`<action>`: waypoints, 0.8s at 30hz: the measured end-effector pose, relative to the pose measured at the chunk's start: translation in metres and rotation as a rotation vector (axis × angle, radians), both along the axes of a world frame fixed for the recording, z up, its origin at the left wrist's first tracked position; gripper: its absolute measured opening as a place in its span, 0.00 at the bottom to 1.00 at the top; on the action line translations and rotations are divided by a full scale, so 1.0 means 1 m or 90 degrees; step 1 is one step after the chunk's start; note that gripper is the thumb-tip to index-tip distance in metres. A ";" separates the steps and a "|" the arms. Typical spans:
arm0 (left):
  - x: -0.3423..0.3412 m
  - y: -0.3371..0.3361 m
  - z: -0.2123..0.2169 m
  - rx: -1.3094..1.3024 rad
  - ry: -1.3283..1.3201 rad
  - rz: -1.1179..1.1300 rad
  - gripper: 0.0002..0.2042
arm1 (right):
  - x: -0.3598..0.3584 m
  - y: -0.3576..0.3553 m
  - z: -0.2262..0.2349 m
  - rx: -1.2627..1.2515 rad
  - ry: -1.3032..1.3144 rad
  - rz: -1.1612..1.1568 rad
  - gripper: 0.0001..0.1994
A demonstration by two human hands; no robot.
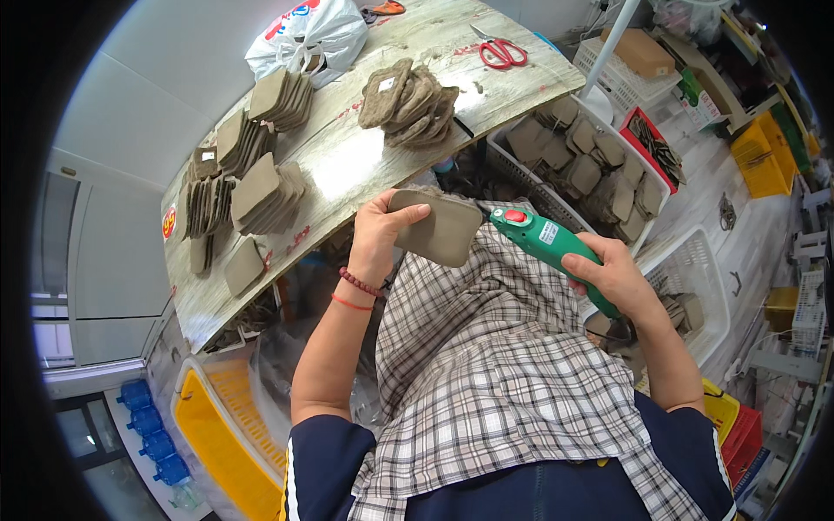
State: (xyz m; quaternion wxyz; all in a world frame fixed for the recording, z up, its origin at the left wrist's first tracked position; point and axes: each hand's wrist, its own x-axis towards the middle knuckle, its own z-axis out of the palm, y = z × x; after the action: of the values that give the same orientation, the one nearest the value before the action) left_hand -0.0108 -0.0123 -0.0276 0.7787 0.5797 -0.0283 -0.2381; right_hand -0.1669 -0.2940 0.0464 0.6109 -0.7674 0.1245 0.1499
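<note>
My left hand (pixel 382 227) grips a flat brown-grey pad (pixel 440 230) with rounded corners, thumb on its smooth face. Fuzzy fibre shows along its upper edge. In my right hand (pixel 606 275) is a green electric trimmer (pixel 549 241) with a red switch, fingers wrapped round its body. The trimmer's front end is close to the pad's right edge; whether they touch I cannot tell. Both are held above my checked apron (pixel 495 373). On the table, a heap of fuzzy pads (pixel 408 102) lies beyond my left hand, and stacks of smooth pads (pixel 265 193) stand to its left.
The pale table (pixel 334 165) also bears red-handled scissors (pixel 502 52) and a white plastic bag (pixel 308 39). To the right are a white crate (pixel 556 204) full of pads, another white basket (pixel 708 286) and a red box (pixel 650 143). A yellow crate (pixel 217 443) stands at lower left.
</note>
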 end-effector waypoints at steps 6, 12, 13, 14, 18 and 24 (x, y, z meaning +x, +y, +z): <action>0.002 0.002 0.002 0.038 0.023 -0.057 0.08 | -0.001 0.001 0.000 -0.032 0.010 0.026 0.19; -0.002 -0.002 0.004 0.063 0.036 -0.115 0.10 | 0.003 0.007 0.004 -0.056 0.021 0.055 0.19; -0.003 -0.002 0.006 0.063 0.040 -0.133 0.10 | 0.004 0.008 0.002 -0.056 0.018 0.054 0.19; -0.005 -0.002 0.008 0.064 0.044 -0.148 0.10 | 0.004 0.010 0.001 -0.055 0.015 0.054 0.19; -0.008 -0.001 0.013 0.091 0.044 -0.184 0.10 | 0.009 0.017 0.002 -0.035 -0.001 0.060 0.20; -0.008 0.005 0.021 0.148 0.055 -0.251 0.09 | 0.016 0.025 0.000 -0.023 -0.012 0.095 0.18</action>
State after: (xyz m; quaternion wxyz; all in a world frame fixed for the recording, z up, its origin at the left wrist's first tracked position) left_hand -0.0192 -0.0071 -0.0070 0.6456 0.6381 -0.0797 -0.4119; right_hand -0.1508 -0.2690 0.0468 0.5852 -0.7867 0.0639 0.1859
